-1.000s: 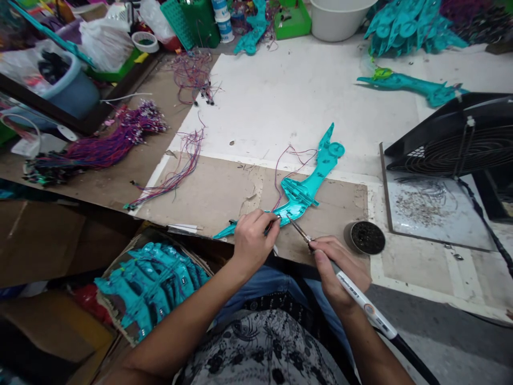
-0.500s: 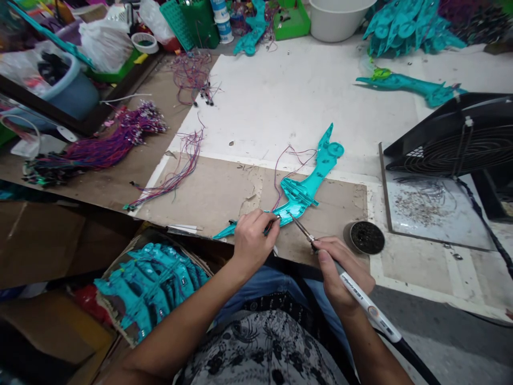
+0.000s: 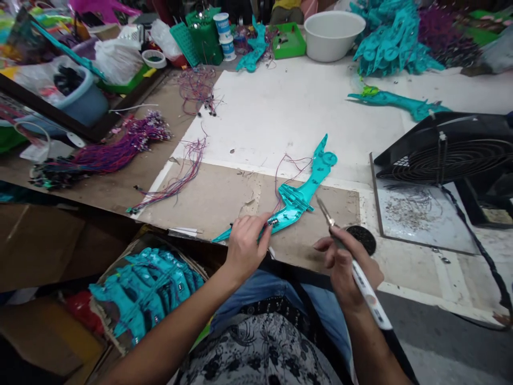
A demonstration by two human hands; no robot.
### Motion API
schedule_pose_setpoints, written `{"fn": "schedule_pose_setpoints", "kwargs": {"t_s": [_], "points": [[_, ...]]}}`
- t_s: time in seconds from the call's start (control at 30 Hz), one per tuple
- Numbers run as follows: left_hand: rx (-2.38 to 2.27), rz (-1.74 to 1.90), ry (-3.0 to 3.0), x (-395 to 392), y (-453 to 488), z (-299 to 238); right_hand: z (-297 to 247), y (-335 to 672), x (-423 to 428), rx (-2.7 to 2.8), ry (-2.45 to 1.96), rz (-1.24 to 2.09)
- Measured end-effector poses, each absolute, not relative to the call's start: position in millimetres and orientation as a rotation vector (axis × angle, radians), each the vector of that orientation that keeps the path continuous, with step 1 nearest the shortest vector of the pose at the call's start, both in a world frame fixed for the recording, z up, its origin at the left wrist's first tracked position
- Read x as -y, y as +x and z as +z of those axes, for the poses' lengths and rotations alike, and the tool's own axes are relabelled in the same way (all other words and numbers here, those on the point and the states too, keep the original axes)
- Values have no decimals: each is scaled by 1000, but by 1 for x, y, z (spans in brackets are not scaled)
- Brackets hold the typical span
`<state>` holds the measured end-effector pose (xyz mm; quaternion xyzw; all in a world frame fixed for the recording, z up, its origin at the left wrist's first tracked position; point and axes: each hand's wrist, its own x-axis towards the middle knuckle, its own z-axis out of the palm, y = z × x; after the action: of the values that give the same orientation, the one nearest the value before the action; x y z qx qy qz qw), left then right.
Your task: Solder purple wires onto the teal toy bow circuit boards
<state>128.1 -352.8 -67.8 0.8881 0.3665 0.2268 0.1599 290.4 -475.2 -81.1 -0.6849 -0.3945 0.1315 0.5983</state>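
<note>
A long teal plastic part (image 3: pixel 316 174) lies slantwise at the table's front edge, thin red and dark wires (image 3: pixel 277 179) looping from its left side. My left hand (image 3: pixel 248 238) is closed on its lower stretch, thumb and forefinger pinched beside a small shiny metal piece (image 3: pixel 273 221). Exactly what lies between those fingertips is hidden. In my right hand (image 3: pixel 355 262) is a white-handled soldering iron (image 3: pixel 371 299), gripped like a pen. Its tip points up and left, apart from the teal part. Just behind that hand sits a round tin (image 3: pixel 360 239) with dark contents.
At right a black fan (image 3: pixel 444 149) stands by a white board (image 3: pixel 420 214) strewn with bits. Wire bundles (image 3: pixel 116 141) lie to the left. A carton of teal parts (image 3: pixel 152 289) is below the table edge. A white basin (image 3: pixel 334 35) stands at the back.
My right hand has drawn the soldering iron up and right, off the teal part. My left hand stays on the part. The camera view has shifted slightly.
</note>
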Motion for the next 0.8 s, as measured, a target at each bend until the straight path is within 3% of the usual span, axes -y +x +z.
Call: {"fn": "schedule_pose_setpoints", "kwargs": {"t_s": [0.13,0.27,0.43,0.6,0.8], "points": [[-1010,729,2433,349,124,-65,-63,316,430,1312,-1689,270],[-1059,889,2176,345,125,-65,-62,324,375,1799,-1603,520],[-1082,830,2090,340,122,-67,-78,306,338,1906,-1560,622],[-1089,573,2370,337,113,-67,-74,308,322,1893,-1602,281],[-1091,507,2541,337,107,-68,-58,344,327,1829,-1764,-289]]}}
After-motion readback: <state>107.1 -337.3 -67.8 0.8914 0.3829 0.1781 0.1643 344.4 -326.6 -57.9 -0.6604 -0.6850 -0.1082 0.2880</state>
